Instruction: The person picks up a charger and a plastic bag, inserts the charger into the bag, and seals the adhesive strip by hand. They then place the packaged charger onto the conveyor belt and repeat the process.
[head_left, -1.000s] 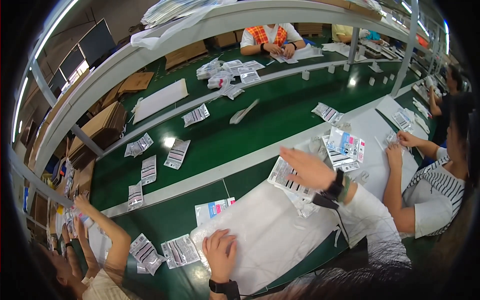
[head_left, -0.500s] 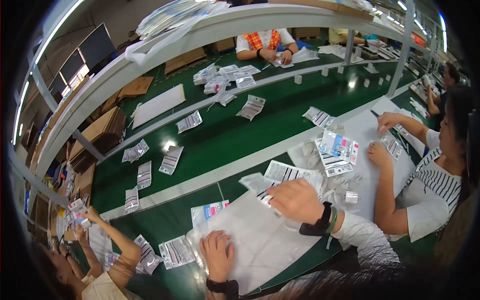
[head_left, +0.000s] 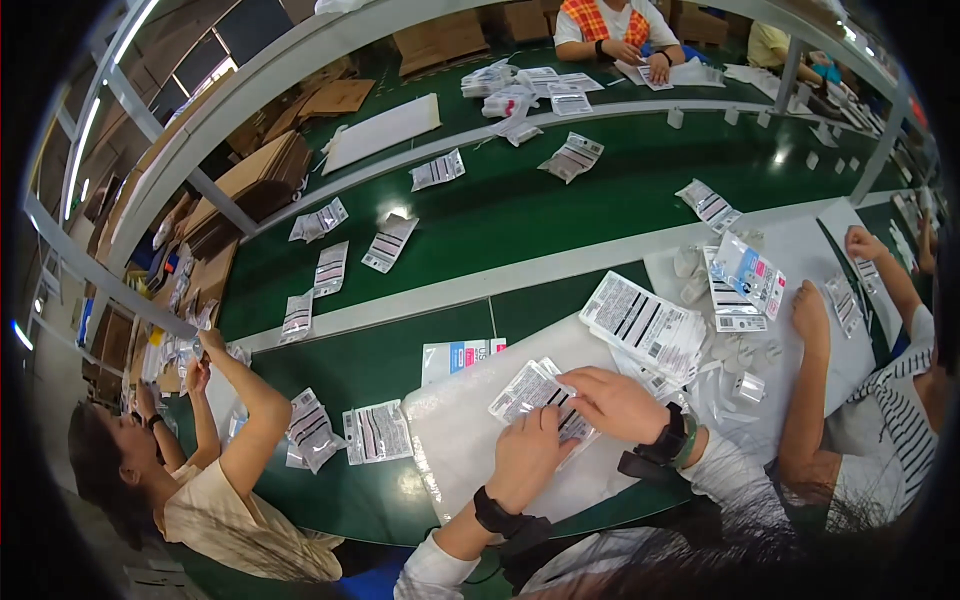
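Note:
A printed plastic packaging bag lies tilted over the padded white sheet before me. My right hand is closed on the bag's right side, thumb and fingertips together at its edge. My left hand has its fingers bent at the bag's lower edge, close to the right fingertips; its thumb is hidden. Just beyond my right hand is a stack of similar bags, dark-striped side up. Small clear and white plastic pieces lie to the right of that stack.
Past the near worktop runs a green conveyor belt with scattered filled bags. More bags lie left of my sheet. Co-workers sit at left, right and across. A blue-and-white bag lies partly under the sheet's far edge.
My right hand has brought a bag from the stack nearer, over the sheet. My left hand has moved from resting on the sheet to the bag. The view has shifted.

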